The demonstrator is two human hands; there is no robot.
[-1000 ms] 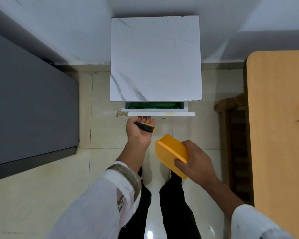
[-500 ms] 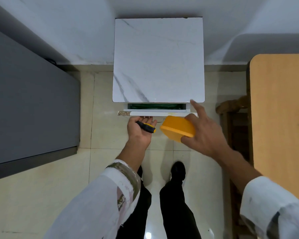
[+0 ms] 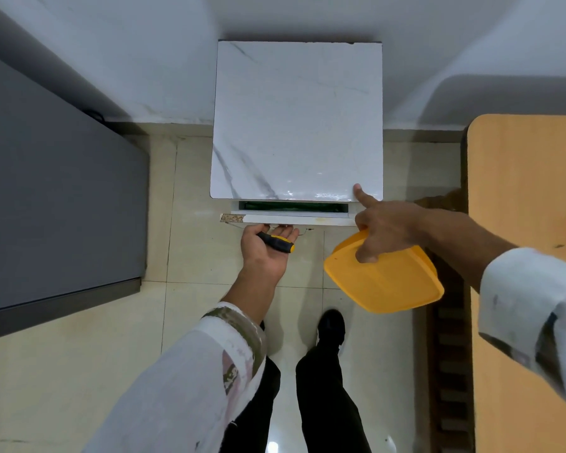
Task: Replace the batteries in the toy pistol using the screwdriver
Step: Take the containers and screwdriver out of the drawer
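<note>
— Any toy pistol?
— Can't see one. The drawer (image 3: 293, 207) is barely open, its inside dark.
— The screwdriver (image 3: 276, 242)?
— One, in the left hand (image 3: 264, 248), palm up, fingers hooked under the drawer front; handle points right, shaft hidden.
— And the right hand (image 3: 384, 228)?
— Pinching one yellow lid (image 3: 386, 277), forefinger out over the marble top (image 3: 296, 120).

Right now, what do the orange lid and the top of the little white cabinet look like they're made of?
The orange lid looks like moulded plastic: even colour, soft sheen, rounded corners and a raised rim. The cabinet top looks like glossy marble-patterned laminate or tile, white with grey veins and glare near its front edge; a chipped corner of the drawer front shows speckled particleboard, so probably laminate.
</note>
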